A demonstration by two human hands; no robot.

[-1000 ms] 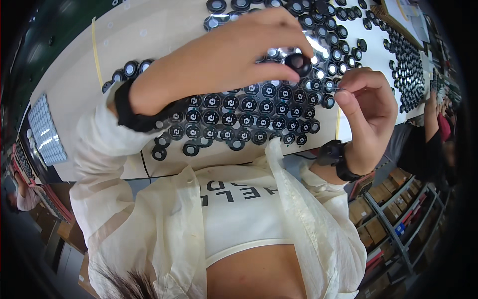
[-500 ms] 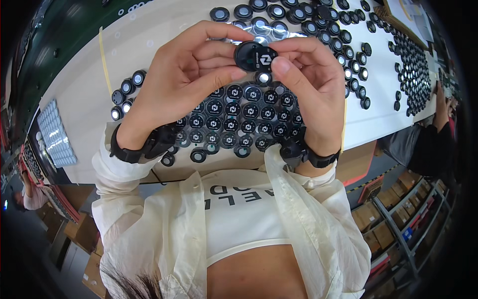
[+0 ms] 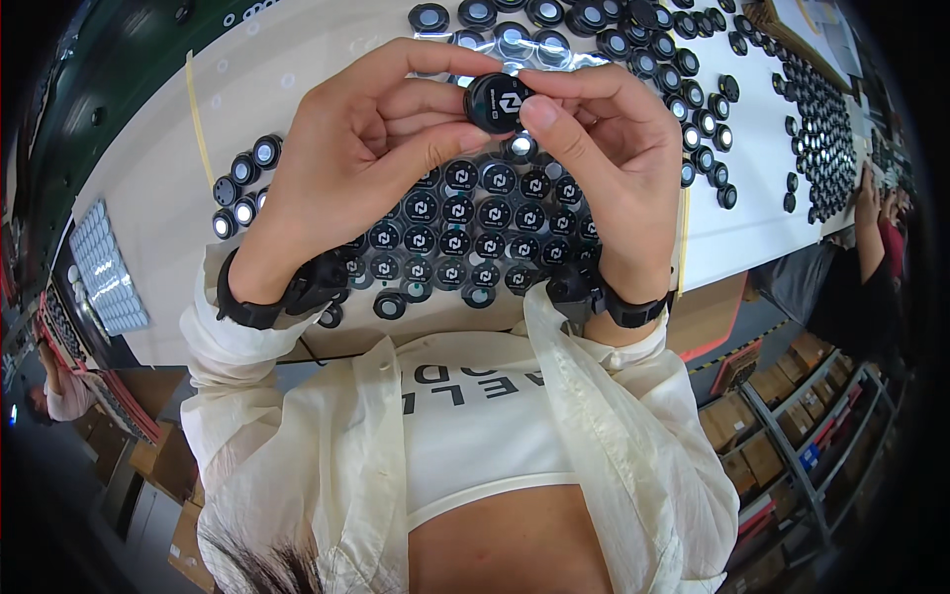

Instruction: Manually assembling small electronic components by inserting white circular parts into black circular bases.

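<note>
My left hand (image 3: 346, 148) pinches the left rim of a small round black puck (image 3: 473, 107), fingertips above and thumb below. At its right side, my right hand (image 3: 618, 148) grips a thin black disc-shaped label (image 3: 508, 103) with a white mark between thumb and index finger. The label lies over the puck's face, nearly lined up with it; whether it is stuck down I cannot tell. Beneath my hands are rows of black discs (image 3: 456, 210) with the same white mark, in what looks like clear plastic. Each of my wrists wears a black strap with a device.
Many black pucks with silvery centres (image 3: 614, 43) spread over the far and right table. A smaller group (image 3: 244, 170) sits left of my left wrist. A pale blister-like sheet (image 3: 109, 267) lies at the left edge. Another person's arm (image 3: 869, 223) shows at the far right.
The label has shifted left over the puck, from overlapping only its right part to covering most of its face. My right hand has moved slightly left with it.
</note>
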